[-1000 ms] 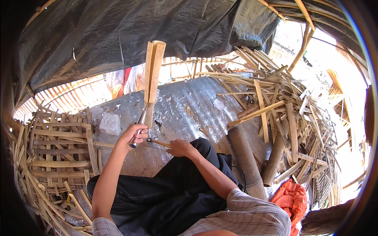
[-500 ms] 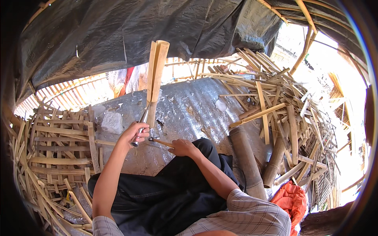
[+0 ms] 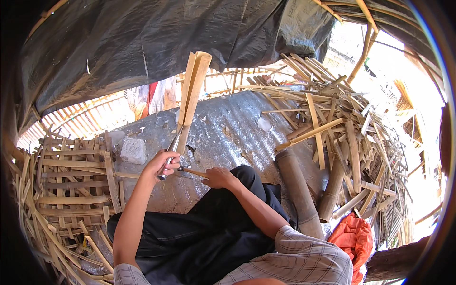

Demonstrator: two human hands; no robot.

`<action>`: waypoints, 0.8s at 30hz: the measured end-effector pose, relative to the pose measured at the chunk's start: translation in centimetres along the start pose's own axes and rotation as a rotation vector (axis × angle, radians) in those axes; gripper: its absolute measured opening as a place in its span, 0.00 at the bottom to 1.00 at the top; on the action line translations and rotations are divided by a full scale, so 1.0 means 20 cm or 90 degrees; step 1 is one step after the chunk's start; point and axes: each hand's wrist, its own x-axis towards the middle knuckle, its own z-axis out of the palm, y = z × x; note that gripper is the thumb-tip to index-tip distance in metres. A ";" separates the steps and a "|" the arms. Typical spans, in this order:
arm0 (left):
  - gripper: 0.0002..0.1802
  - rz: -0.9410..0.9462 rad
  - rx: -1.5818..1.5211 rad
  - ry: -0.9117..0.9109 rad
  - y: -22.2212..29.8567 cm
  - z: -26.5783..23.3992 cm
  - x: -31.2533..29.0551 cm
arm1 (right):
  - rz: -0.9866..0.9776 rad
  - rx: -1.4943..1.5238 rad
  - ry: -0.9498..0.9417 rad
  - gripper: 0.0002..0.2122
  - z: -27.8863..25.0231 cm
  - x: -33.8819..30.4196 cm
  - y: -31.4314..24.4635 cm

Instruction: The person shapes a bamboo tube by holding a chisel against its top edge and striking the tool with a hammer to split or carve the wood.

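Observation:
A length of bamboo [image 3: 194, 90] stands upright in front of me, split open from its top into two halves. My left hand [image 3: 163, 164] is closed around the silver handle of a knife [image 3: 175, 142], whose narrow end meets the bamboo at the lower part of the split; its blade is mostly hidden. Near my right knee, my right hand [image 3: 220, 178] grips a hammer [image 3: 194, 172] by its thin wooden handle. The small dark hammer head is just beside the butt of the knife handle; whether they touch I cannot tell.
A grey sheet [image 3: 232, 123] covers the ground. Woven bamboo lattice [image 3: 73, 185] and a pale stone block [image 3: 133, 150] lie left. Right are a thick bamboo tube [image 3: 298, 192], piled strips [image 3: 351, 137] and orange cloth [image 3: 352, 237]. A black tarp [image 3: 156, 38] hangs ahead.
The bamboo now leans a little more to the right at its top. The view has shifted slightly. Both hands keep their holds, nearly in the same places.

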 end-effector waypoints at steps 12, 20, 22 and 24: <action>0.09 -0.007 -0.011 -0.007 0.00 -0.02 0.01 | 0.004 0.015 0.016 0.21 0.01 0.00 0.00; 0.16 -0.039 0.002 -0.005 0.01 -0.07 0.03 | 0.023 0.031 0.022 0.20 0.01 0.00 0.00; 0.18 -0.055 0.020 0.015 0.03 -0.05 0.01 | 0.017 0.021 0.017 0.20 0.02 0.00 0.01; 0.18 -0.058 0.004 0.025 0.03 -0.07 0.02 | 0.011 0.014 0.017 0.20 0.02 0.00 0.00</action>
